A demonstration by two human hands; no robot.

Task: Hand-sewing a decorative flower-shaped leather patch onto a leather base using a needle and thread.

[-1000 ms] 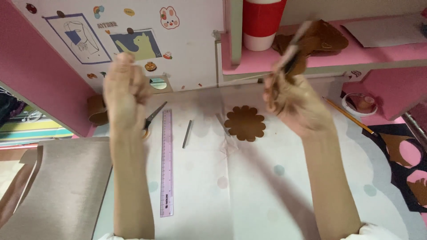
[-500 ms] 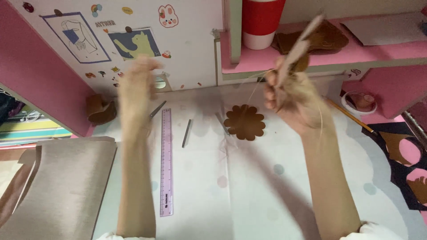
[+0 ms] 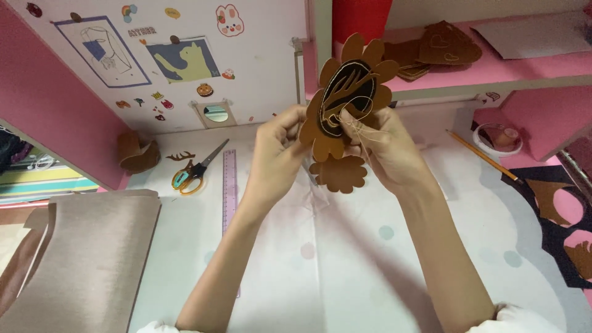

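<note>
I hold the brown scalloped leather piece (image 3: pixel 345 98) upright between my hands: left hand (image 3: pixel 277 151) pinches its lower edge, right hand (image 3: pixel 376 145) grips its thread (image 3: pixel 361 126).

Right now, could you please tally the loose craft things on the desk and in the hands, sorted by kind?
Brown flower-shaped pieces: 2, one with a dark oval held by the left hand and right hand, one plain on the desk
Scissors: 1
Purple ruler: 1
Pencil: 1
Total: 5
</note>
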